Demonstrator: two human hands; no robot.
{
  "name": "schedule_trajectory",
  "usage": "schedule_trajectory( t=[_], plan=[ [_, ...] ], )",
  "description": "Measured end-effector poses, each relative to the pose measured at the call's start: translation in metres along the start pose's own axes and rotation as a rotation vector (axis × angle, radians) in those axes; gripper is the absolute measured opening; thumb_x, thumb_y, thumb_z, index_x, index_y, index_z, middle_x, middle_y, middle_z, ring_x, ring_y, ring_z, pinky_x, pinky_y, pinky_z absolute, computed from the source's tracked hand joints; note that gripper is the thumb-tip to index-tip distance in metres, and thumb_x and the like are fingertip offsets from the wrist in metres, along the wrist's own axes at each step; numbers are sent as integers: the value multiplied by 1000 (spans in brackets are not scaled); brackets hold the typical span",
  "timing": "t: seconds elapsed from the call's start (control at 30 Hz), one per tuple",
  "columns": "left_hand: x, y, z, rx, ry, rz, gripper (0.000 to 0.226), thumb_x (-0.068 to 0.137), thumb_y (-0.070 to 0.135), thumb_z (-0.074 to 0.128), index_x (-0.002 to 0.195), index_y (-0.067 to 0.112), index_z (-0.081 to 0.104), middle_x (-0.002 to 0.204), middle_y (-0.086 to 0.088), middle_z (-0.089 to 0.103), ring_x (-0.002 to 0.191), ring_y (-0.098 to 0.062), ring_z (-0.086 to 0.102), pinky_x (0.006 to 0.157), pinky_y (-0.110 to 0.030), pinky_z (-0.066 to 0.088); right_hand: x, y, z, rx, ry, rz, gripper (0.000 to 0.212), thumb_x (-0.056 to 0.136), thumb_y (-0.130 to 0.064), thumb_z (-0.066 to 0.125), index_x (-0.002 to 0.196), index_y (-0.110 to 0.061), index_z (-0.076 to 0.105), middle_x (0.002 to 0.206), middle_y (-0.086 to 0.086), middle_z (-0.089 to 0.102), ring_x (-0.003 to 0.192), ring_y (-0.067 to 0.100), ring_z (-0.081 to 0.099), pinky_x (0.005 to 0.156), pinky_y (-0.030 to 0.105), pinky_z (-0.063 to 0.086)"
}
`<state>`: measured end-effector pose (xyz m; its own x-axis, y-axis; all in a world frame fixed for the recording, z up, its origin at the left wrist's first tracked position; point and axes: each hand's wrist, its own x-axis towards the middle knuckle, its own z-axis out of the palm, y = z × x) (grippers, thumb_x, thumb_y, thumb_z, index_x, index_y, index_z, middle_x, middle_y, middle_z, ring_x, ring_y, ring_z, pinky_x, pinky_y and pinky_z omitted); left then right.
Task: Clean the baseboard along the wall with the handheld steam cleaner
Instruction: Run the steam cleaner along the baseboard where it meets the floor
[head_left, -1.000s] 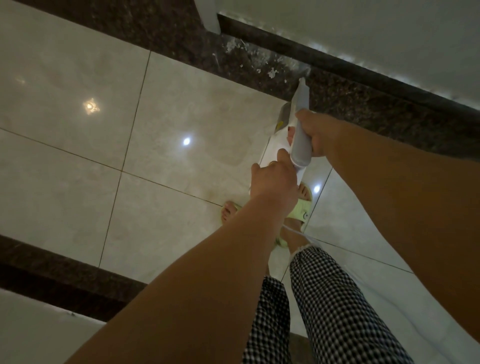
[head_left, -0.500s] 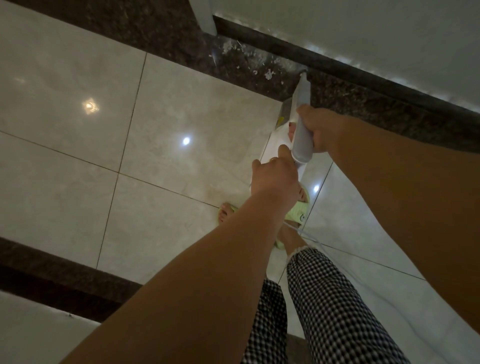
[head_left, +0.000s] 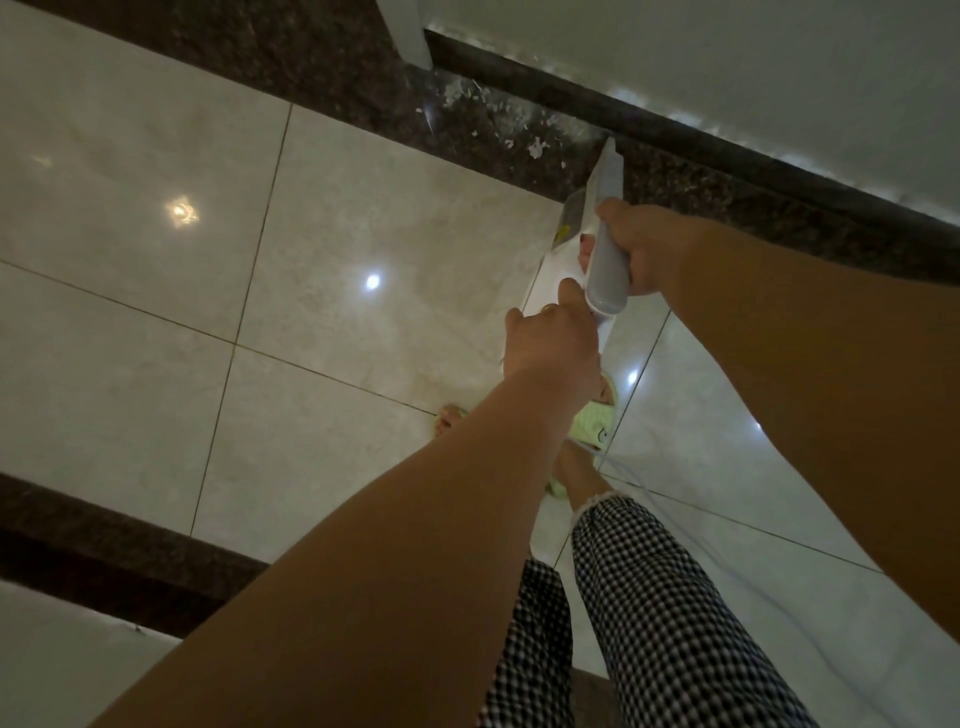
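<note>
The floor (head_left: 363, 249) of pale glossy tiles fills most of the frame, with lamp glints at left and centre. A wall (head_left: 753, 67) takes the upper right corner. A dark speckled border (head_left: 701, 192) runs diagonally from top centre to the right edge, and along its far side lies the dark baseboard (head_left: 691, 132), right under the wall. A second dark strip crosses the lower left.

Two bare arms reach in from the bottom and the right. Below them, at bottom centre, are checked trousers (head_left: 670, 623), and just above those a pale green slipper (head_left: 592, 423).

The white steamer (head_left: 605, 249) sits upper right of centre, its nozzle tip pointing up at the baseboard, at or just short of it. The right hand (head_left: 649, 249) is wrapped around its grey handle. The left hand (head_left: 550, 343) is curled around the steamer's lower white body, just below the handle. A thin white cord (head_left: 675, 512) trails from there toward the lower right.

White flecks (head_left: 535, 148) lie scattered on the border, left of the nozzle.
</note>
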<state>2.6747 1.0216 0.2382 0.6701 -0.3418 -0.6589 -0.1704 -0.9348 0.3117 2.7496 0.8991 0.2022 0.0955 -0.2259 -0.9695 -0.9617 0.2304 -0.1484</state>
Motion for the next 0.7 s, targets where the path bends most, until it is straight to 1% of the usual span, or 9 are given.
schedule_trajectory(
  t=[0.07,0.13,0.23,0.33,0.4,0.47,0.53,0.63,0.7],
  plan=[
    [0,-1,0,8,2,0,43,87,25,61,117,14,32,75,6,48,68,-19,47,86,-37,33,2,1,0,6,-9,-4,33,88,-44,64,104,-16,56,99,1,68,102,21,62,104,42,44],
    [-1,-2,1,15,5,1,43,87,25,61,117,14,31,77,6,50,69,-18,47,85,-37,33,2,3,0,0,-16,3,35,87,-45,64,105,-17,55,99,1,68,103,21,61,105,42,43],
    [-6,-4,0,18,-4,-1,43,88,26,60,117,15,30,72,7,47,68,-18,47,81,-36,31,-1,6,3,5,-29,11,32,89,-43,62,101,-14,55,93,1,65,104,20,61,104,39,43],
    [-14,-7,0,23,-32,-7,44,89,30,59,117,14,30,72,7,44,67,-18,47,84,-36,32,-5,10,8,29,-33,33,35,92,-40,60,111,-11,55,89,2,66,91,16,63,99,37,48],
    [-21,-10,1,19,-39,-14,44,91,32,58,119,14,30,75,6,44,70,-19,48,87,-37,32,-9,15,15,40,-27,41,34,93,-39,58,112,-12,54,86,2,66,80,14,63,91,35,52],
    [-28,-14,2,14,-33,-20,45,92,31,57,121,13,29,76,6,43,77,-20,56,88,-36,32,-12,20,22,45,-21,36,34,94,-38,58,115,-12,53,85,2,65,72,13,62,73,32,56],
    [-35,-18,4,0,-32,-27,45,92,31,57,123,12,29,79,5,46,84,-21,61,90,-37,33,-15,25,29,45,-27,28,33,96,-38,56,116,-11,51,85,3,64,69,12,61,58,29,52],
    [-43,-26,6,-18,-29,-34,47,92,34,57,123,12,30,87,2,54,85,-22,62,91,-38,35,-20,30,39,36,-41,36,33,97,-39,53,113,-11,49,84,3,63,67,11,60,53,27,50],
    [-45,-30,7,-13,-26,-39,47,92,35,57,123,12,30,86,3,53,83,-22,61,92,-38,35,-21,32,42,39,-36,32,35,96,-40,53,114,-11,49,84,3,63,67,11,60,51,27,49]
  ],
)
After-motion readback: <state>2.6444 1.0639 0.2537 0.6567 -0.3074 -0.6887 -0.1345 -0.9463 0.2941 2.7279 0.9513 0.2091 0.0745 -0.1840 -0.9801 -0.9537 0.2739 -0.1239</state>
